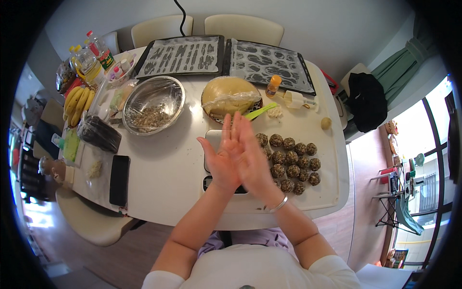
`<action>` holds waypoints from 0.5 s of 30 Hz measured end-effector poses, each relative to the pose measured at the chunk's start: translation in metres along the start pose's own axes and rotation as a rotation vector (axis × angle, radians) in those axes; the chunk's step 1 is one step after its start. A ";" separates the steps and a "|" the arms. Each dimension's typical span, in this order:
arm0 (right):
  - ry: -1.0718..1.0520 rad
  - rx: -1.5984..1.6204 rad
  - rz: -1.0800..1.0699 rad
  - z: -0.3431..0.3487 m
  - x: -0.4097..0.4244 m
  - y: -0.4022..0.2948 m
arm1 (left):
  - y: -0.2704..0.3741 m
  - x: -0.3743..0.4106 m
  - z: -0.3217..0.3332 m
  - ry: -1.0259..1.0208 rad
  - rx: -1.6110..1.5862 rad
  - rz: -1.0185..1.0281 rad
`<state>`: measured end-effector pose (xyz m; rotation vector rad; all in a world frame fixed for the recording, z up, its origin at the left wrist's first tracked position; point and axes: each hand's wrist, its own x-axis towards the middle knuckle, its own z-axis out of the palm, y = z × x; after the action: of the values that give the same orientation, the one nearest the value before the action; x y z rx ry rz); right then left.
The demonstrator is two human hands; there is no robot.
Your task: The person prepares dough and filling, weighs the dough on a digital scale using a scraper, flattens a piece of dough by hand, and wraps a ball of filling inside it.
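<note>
My left hand [221,159] and my right hand [254,166] meet palm to palm above a kitchen scale [213,136]. Fingers on both point away from me, and the left thumb stands out to the side. Nothing shows between the palms, though their contact area is hidden and the right hand is blurred. A silver bangle [279,204] circles my right wrist. To the right, several dark speckled filling balls [291,158] sit in rough rows on a pale mat [328,188]. Beyond my fingertips, a big mound of yellowish dough [231,92] lies under plastic film in a patterned bowl.
A film-covered steel bowl [180,104] holds crumbly filling [149,118]. Two paper-lined baking trays [221,54] [228,59] lie at the back. Around stand a lime-green spatula [260,111], an orange-capped bottle [273,86], a small dough ball [326,123], a phone [119,180] and bananas [77,104].
</note>
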<state>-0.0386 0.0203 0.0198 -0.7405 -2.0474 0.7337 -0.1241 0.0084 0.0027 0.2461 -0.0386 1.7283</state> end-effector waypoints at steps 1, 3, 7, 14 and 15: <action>-0.063 -0.028 -0.070 0.003 -0.002 -0.004 | 0.002 0.001 0.000 0.042 0.103 0.031; -0.115 -0.227 -0.169 -0.001 -0.001 -0.005 | -0.005 -0.001 -0.002 0.067 0.238 0.049; 0.026 -0.316 -0.005 -0.020 0.024 -0.001 | -0.017 -0.009 0.000 -0.042 0.217 -0.075; -0.100 -0.264 -0.094 -0.005 -0.007 -0.023 | -0.017 -0.004 -0.011 0.029 0.330 0.097; -0.075 -0.348 -0.108 -0.007 -0.003 -0.029 | -0.023 -0.007 -0.009 0.040 0.346 0.145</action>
<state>-0.0386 0.0005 0.0425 -0.7955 -2.2949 0.3510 -0.1024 0.0074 -0.0103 0.4721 0.2799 1.8782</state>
